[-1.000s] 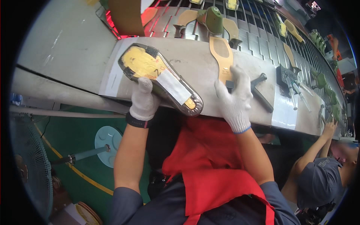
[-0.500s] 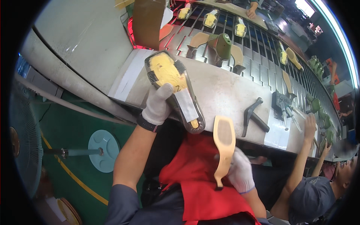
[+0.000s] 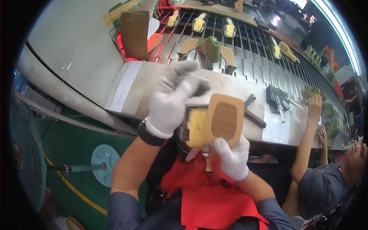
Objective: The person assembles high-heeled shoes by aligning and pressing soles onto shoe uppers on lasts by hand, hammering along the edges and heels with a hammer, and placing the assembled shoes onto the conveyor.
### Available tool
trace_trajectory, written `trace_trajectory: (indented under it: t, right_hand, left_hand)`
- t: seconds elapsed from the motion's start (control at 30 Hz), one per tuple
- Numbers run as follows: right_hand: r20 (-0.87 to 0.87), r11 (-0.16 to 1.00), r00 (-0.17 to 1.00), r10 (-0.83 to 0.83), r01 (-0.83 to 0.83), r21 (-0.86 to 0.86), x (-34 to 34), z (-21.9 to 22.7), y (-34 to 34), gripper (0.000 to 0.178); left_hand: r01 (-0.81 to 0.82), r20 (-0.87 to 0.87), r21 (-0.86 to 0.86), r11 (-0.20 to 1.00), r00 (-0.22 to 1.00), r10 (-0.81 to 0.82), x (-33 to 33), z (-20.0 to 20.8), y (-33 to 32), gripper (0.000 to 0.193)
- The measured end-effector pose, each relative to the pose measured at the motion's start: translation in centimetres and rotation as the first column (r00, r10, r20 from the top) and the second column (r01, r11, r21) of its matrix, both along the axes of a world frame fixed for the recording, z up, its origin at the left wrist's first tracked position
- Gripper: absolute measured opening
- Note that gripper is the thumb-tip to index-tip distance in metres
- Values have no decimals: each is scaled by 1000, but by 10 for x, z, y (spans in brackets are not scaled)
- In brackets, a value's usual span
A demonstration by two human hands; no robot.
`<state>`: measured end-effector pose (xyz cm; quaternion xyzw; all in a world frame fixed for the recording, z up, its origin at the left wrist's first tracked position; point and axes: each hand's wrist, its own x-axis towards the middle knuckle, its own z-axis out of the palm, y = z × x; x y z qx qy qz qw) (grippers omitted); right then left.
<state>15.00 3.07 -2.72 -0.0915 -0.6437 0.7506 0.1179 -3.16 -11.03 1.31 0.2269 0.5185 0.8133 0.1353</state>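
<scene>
My right hand (image 3: 234, 158), in a white knit glove, grips a tan heeled shoe sole (image 3: 224, 120) with a brown textured patch, its thumb near the patch's lower edge. Just behind and left of the sole is a dark shoe upper on a last (image 3: 196, 128), its yellow underside facing up. The sole and my left wrist cover part of it; whether my right hand bears it too is hidden. Above it my gloved left hand (image 3: 174, 96) is raised, fingers stretched to the upper right, slightly blurred, with nothing visible in them.
A hammer (image 3: 255, 115) lies on the bench edge, right of the sole. Beyond are a dark holder with brushes (image 3: 279, 100) and a slatted conveyor (image 3: 253, 69) carrying soles and shoes. A co-worker (image 3: 322, 184) works at the right. A fan (image 3: 25, 153) stands at left.
My left hand has let go of the shoe and moved up and right. The shoe has come down toward my body. My right hand has brought the sole up beside it.
</scene>
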Motion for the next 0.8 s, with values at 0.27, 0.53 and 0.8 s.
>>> trace_trajectory:
  t: [0.27,0.53,0.8]
  right_hand:
    - [87,942,995,50,-18,-335,-29,-66,7,27]
    - [65,945,986,156,-130,-299,-12,-63,-4,32]
    - [-134,927,991,6,-56,-370,3,5,40,41]
  left_hand:
    - [-261,-156,-194,946,960,233,71,-105,-25,71]
    - [-358,-109,-352,865,933,342,99,-96,-40,37]
    - [-269,141,198,942,959,244,40,-2,-46,46]
